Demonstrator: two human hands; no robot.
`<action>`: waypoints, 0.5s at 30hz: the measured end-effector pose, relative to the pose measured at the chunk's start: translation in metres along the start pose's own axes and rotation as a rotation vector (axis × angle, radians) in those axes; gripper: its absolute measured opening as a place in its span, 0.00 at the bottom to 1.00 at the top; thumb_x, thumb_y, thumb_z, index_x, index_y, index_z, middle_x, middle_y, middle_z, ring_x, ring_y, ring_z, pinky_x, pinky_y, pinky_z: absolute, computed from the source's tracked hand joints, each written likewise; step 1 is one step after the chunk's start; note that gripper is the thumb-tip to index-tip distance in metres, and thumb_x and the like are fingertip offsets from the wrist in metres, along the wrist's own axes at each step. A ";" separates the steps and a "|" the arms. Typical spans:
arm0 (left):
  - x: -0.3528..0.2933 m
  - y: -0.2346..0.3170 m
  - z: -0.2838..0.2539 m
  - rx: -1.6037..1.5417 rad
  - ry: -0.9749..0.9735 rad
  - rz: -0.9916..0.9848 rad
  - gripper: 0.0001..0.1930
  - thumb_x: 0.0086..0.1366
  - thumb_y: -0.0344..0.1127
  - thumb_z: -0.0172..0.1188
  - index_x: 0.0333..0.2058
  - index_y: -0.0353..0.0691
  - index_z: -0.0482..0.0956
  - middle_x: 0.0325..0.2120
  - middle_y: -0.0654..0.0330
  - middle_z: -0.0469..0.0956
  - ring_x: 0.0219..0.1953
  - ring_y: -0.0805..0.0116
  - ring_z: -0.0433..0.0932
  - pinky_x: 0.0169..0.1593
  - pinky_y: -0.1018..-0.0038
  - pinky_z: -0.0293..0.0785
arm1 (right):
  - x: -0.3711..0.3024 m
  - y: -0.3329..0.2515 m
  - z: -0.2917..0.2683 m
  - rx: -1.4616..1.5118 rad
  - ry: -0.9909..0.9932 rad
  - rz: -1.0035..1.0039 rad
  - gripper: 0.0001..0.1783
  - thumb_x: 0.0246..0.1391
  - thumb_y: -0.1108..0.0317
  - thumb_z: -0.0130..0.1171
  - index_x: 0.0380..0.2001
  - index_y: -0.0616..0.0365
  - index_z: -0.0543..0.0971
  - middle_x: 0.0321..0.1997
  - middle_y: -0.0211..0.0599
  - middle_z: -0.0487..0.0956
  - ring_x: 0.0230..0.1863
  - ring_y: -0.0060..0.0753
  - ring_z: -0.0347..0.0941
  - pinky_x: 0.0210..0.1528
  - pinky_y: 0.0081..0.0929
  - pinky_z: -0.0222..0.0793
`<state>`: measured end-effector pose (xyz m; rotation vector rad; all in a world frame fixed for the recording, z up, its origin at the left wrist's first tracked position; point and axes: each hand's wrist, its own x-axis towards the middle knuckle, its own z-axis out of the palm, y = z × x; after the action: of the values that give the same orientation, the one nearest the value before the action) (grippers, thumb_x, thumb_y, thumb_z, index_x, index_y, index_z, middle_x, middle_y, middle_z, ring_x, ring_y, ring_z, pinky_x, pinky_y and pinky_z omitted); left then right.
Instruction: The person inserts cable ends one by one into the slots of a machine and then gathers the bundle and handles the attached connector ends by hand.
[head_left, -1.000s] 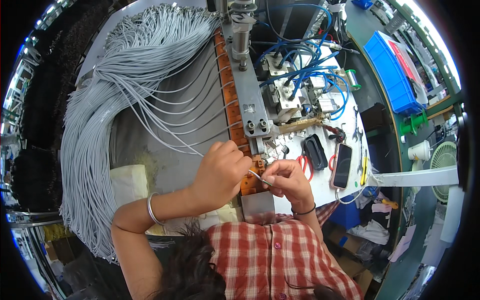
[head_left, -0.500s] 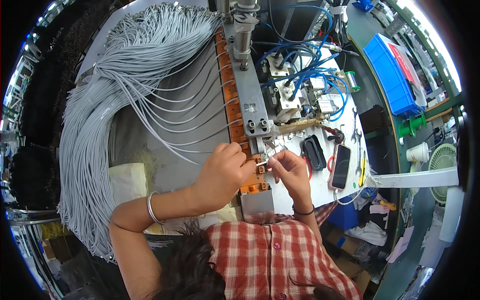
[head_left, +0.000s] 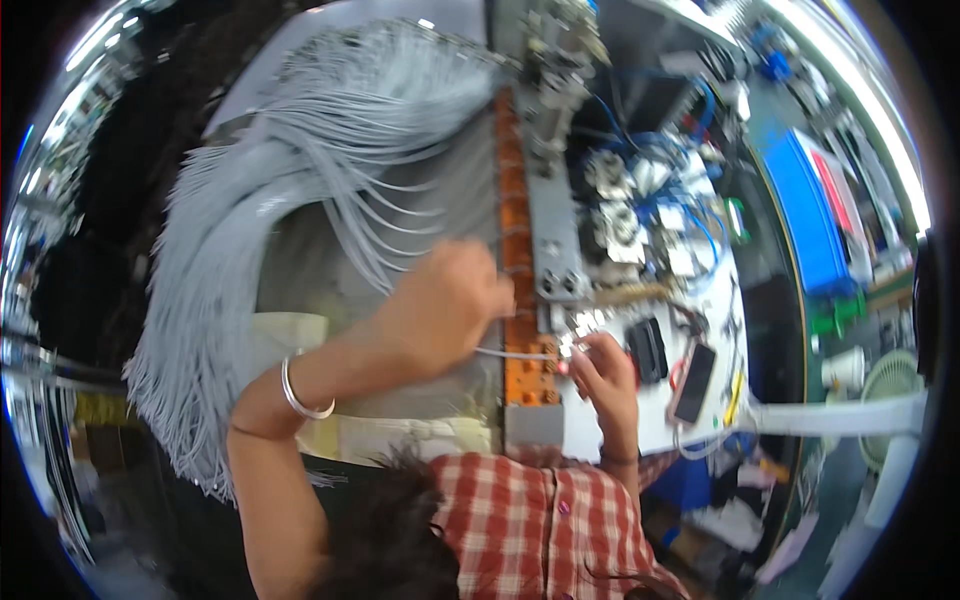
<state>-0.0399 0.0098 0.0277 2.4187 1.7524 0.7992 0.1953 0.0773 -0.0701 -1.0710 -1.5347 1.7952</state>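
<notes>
My left hand (head_left: 450, 300), blurred by motion, hovers over the grey plate (head_left: 425, 395) just left of the orange terminal strip (head_left: 517, 240). Its fingers look curled, but their tips are too smeared to show whether they grip anything. A grey cable (head_left: 515, 354) comes out below that hand and crosses the strip's near end. Close to the cable's end, my right hand (head_left: 608, 380) has thumb and forefinger bent together; what lies between them I cannot make out. Several more grey cables (head_left: 405, 215) curve from the large bundle (head_left: 210, 270) toward the strip.
A metal press bar (head_left: 553, 240) stands along the strip's right side. Farther right are fittings with blue tubes (head_left: 708, 225), a black case (head_left: 648, 350), a phone (head_left: 694, 384) and a yellow-handled tool (head_left: 736, 397). A blue bin (head_left: 812, 220) sits beyond them.
My left hand has drawn away from the right hand, up and to the left, off the cable end. The whole view has shifted and blurred. The right hand stays beside the strip.
</notes>
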 end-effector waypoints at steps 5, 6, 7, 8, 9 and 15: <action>0.059 -0.110 -0.127 0.407 0.389 -0.255 0.09 0.57 0.34 0.51 0.27 0.33 0.71 0.20 0.47 0.71 0.25 0.48 0.70 0.30 0.62 0.66 | -0.026 -0.035 0.016 -0.069 0.023 -0.243 0.04 0.52 0.74 0.55 0.31 0.63 0.73 0.22 0.26 0.72 0.22 0.15 0.67 0.22 0.14 0.61; 0.053 -0.149 -0.148 0.498 0.414 -0.302 0.11 0.60 0.37 0.51 0.29 0.33 0.72 0.21 0.47 0.72 0.25 0.48 0.70 0.29 0.61 0.66 | -0.033 -0.040 0.026 -0.184 -0.111 -0.381 0.04 0.52 0.74 0.55 0.29 0.63 0.74 0.21 0.28 0.73 0.21 0.17 0.68 0.22 0.16 0.62; 0.046 -0.193 -0.164 0.555 0.269 -0.381 0.13 0.60 0.40 0.50 0.28 0.34 0.73 0.21 0.46 0.72 0.24 0.48 0.70 0.29 0.60 0.65 | -0.038 -0.043 0.035 -0.298 -0.230 -0.521 0.04 0.51 0.73 0.56 0.28 0.63 0.75 0.20 0.30 0.73 0.21 0.18 0.69 0.23 0.17 0.63; 0.030 -0.231 -0.176 0.610 0.125 -0.459 0.15 0.61 0.42 0.50 0.28 0.34 0.74 0.22 0.45 0.72 0.24 0.49 0.69 0.29 0.60 0.65 | -0.043 -0.046 0.044 -0.290 -0.247 -0.546 0.04 0.51 0.73 0.56 0.28 0.63 0.75 0.20 0.30 0.73 0.21 0.18 0.69 0.23 0.17 0.63; 0.021 -0.265 -0.171 0.497 -0.021 -0.509 0.16 0.61 0.44 0.49 0.29 0.34 0.74 0.22 0.48 0.73 0.23 0.52 0.69 0.30 0.61 0.65 | -0.044 -0.047 0.049 -0.352 -0.396 -0.513 0.03 0.48 0.74 0.58 0.27 0.62 0.76 0.21 0.32 0.74 0.21 0.21 0.69 0.23 0.19 0.63; -0.051 -0.313 -0.169 0.073 -0.312 -0.767 0.17 0.58 0.40 0.45 0.36 0.35 0.78 0.34 0.55 0.78 0.37 0.69 0.73 0.41 0.65 0.66 | -0.046 -0.033 0.063 -0.512 -0.619 -0.549 0.06 0.44 0.73 0.61 0.28 0.61 0.77 0.20 0.37 0.73 0.20 0.28 0.70 0.23 0.22 0.63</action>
<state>-0.3974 0.0325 0.0506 1.5404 2.3071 0.2510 0.1643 0.0125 -0.0258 -0.2001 -2.4533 1.4265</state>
